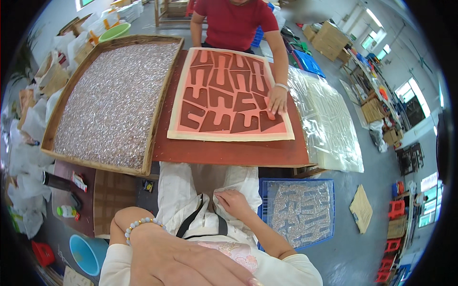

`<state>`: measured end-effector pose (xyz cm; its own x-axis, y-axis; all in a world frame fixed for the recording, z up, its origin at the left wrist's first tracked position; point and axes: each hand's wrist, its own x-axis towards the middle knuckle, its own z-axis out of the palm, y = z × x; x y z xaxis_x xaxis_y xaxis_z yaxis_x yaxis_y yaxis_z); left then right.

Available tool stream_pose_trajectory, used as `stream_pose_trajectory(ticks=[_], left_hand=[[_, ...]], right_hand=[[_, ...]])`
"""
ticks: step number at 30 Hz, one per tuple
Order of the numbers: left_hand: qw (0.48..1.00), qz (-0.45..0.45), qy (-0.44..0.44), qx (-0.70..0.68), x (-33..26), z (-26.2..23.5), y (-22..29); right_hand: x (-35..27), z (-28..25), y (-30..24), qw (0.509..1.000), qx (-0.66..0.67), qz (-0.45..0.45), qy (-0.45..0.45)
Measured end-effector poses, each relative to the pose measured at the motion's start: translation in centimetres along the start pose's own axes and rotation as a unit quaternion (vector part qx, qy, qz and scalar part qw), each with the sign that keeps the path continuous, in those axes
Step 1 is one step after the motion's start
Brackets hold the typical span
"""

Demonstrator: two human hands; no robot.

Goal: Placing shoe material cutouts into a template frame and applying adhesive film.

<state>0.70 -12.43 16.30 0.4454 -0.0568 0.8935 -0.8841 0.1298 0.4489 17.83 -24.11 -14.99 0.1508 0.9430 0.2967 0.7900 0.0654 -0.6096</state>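
Note:
My left hand (183, 260), with a beaded bracelet (138, 226) at its wrist, is raised very close at the bottom of the view. Its fingers stretch to the lower right, hold nothing visible, and are partly cut off by the edge. Over my white trousers, my right hand (234, 202) rests on my thigh with its fingers laid down. In front of me a pale-framed panel (232, 137) with salmon and brown U-shaped patterns lies on a red-brown table (229, 155). Across from me, a co-worker's hand (276, 100) presses on the panel's right part.
A wooden tray (100, 162) of shiny glitter-like pieces stands at the left of the table. Clear plastic sheets (329, 124) are stacked at the right. Below them sits a blue crate (296, 181) holding a glittery patterned sheet. A light-blue bucket (88, 255) stands on the floor.

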Motion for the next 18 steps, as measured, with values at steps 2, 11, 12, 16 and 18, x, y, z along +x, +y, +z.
stream_pose_trajectory(ticks=[2, 11, 12, 16, 18], left_hand=[[0.965, 0.000, 0.261, 0.022, 0.5, 3.1, -1.6], [0.998, 0.032, 0.045, 0.021, 1.8, -1.6, -4.2], [0.998, 0.030, 0.043, 0.020, 1.6, -2.2, -4.7], [0.910, -0.276, 0.141, 0.274, -1.9, -6.0, -9.6], [0.805, -0.466, 0.326, 0.170, -4.6, -9.2, -12.8]], right_hand=[[0.0, -1.8, 0.2, 1.000, -0.006, 0.007, 0.005], [4.1, -12.7, 3.4, 0.962, -0.136, 0.016, 0.237], [4.6, -14.1, 4.1, 0.948, -0.165, 0.010, 0.270], [5.2, -17.6, 7.6, 0.935, -0.147, 0.115, 0.301], [5.1, -18.5, 8.9, 0.928, -0.164, 0.148, 0.301]])
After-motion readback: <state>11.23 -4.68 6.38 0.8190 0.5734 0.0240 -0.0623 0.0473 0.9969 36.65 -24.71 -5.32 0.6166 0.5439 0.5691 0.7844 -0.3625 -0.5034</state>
